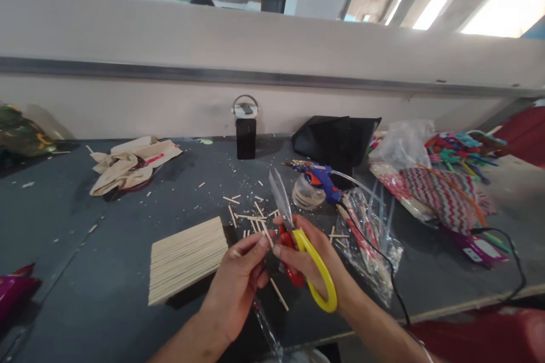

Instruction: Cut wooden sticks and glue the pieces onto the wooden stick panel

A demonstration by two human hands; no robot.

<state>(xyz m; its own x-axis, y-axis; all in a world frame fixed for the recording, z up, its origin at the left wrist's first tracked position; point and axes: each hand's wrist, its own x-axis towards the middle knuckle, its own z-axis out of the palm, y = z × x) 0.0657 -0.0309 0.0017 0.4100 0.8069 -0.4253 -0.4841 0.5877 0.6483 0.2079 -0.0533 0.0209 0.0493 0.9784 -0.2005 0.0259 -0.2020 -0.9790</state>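
My left hand [232,289] pinches a short thin wooden stick [267,232] between thumb and fingers. A pale stick end also pokes out at the side of that hand. Scissors [320,275] with one yellow and one red handle are in my right hand [315,244], blades pointing up and away, slightly apart. My right fingertips come close to the stick; whether they touch it I cannot tell. Left of my hands lies a flat panel of wooden sticks [187,261] side by side. Cut stick pieces [251,217] are scattered beyond my hands, and one loose stick [279,295] lies below them.
A blue glue gun [326,181] with a black cord rests by a clear round container [307,193]. Plastic packets of sticks [368,238] lie to the right. A black phone [246,139] stands near the wall. Crumpled beige cloth or paper [128,167] sits at left.
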